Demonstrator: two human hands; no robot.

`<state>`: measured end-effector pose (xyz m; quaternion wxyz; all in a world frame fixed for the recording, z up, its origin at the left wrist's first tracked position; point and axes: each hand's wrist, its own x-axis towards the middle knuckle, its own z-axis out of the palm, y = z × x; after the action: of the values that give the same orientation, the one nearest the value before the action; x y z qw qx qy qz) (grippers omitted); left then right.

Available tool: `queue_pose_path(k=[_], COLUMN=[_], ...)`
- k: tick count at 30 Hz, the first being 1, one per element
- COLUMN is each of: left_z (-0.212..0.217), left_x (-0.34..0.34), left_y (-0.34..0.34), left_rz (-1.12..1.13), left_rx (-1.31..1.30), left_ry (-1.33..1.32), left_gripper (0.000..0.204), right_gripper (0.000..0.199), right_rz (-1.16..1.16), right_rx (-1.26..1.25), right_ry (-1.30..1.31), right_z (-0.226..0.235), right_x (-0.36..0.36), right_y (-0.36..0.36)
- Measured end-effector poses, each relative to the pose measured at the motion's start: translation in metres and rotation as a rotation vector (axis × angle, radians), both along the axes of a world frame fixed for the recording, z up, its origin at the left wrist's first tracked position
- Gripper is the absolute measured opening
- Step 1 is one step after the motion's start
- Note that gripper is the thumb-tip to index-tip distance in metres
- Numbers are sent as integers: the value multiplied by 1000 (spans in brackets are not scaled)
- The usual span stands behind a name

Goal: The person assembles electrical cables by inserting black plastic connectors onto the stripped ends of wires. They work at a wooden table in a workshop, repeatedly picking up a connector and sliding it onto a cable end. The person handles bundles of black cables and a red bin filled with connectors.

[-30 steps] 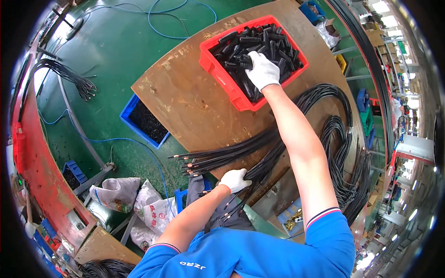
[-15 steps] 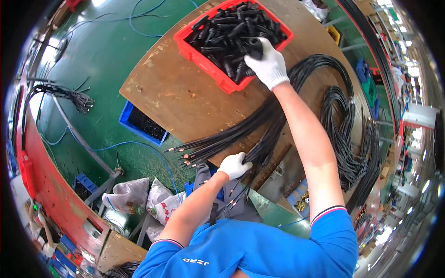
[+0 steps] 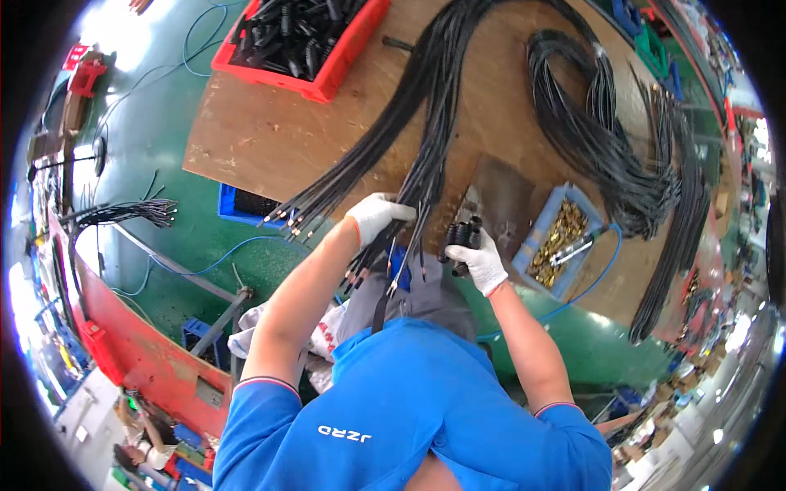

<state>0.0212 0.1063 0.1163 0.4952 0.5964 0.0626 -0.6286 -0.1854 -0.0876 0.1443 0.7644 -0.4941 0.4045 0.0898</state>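
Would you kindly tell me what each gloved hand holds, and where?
Right hand: short black plastic sleeves, gripped around their lower ends. Left hand: black cable bundle, near its ends.

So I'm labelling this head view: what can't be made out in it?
- Right hand: the number of black parts it grips; fingers cover them.
- Red bin: far side cut by the top edge.
- Blue tray: brass pieces too small to identify.
- Left hand: whether it grips the cables.

The red bin [image 3: 327,69] runs off the top edge. The left hand's [image 3: 378,217] fingertips vanish behind the black cables [image 3: 426,155].
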Motion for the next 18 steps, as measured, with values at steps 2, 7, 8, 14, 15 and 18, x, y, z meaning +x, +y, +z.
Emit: queue_pose_path(k=[2,7,8,14,15,18], left_z=[5,10,9,-6,-6,-3], left_x=[-7,-20,-30,-46,-50,-55], left_y=[-13,-31,-33,-54,-54,-57], left_rz=[33,-4,46,81,98,140], left_rx=[-17,55,45,22,6,-20], left_ry=[69,43,22,25,8,-24], left_gripper=[26,24,21,18,18,17], right_gripper=[53,60,61,61,60,57], right_rz=[0,158,181,278,297,332], right_rx=[73,158,180,214,211,206], right_ry=[-42,-126,-117,-86,-78,-28], right_z=[-7,-5,-1,3,6,12], right_x=[-23,-52,-60,-93,-98,-107], right_y=[7,10,8,9,15,27])
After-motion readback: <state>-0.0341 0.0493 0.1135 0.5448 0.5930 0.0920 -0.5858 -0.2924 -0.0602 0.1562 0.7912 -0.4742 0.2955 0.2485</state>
